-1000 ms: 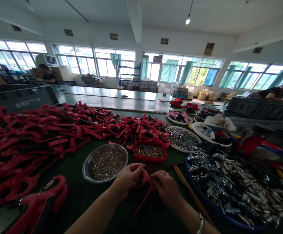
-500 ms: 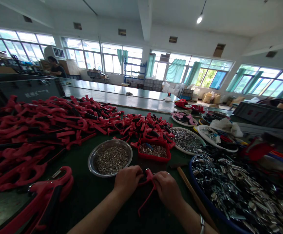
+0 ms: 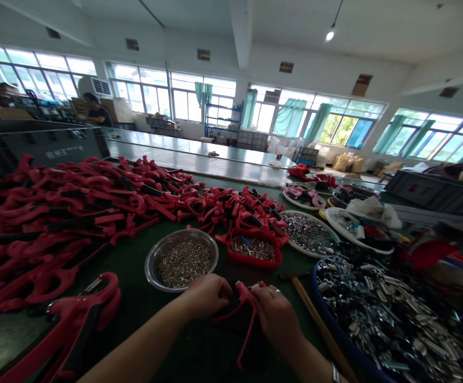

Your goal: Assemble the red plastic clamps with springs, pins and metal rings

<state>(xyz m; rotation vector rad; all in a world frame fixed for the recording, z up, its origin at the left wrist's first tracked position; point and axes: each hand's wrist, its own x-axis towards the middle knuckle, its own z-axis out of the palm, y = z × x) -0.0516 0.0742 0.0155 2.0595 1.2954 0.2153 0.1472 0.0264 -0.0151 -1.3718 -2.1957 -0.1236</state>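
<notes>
At six o'clock, the left hand (image 3: 207, 296) and right hand (image 3: 275, 314) close on a red plastic handle (image 3: 244, 308), its thin arm hanging down toward the bench. A steel bowl (image 3: 148, 264) of clips sits at eleven, a blue tub (image 3: 327, 314) at three, and a heap of red handles (image 3: 75, 207) at ten.

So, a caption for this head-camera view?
Left hand and right hand hold a red handle beside a steel bowl.

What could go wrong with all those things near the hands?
The thin red plastic piece might slip from the right hand. The left hand is close to the steel bowl of tiny metal bits, so a bump could spill them. The hammer's wooden handle might get knocked against the blue tub of metal clips.
</notes>
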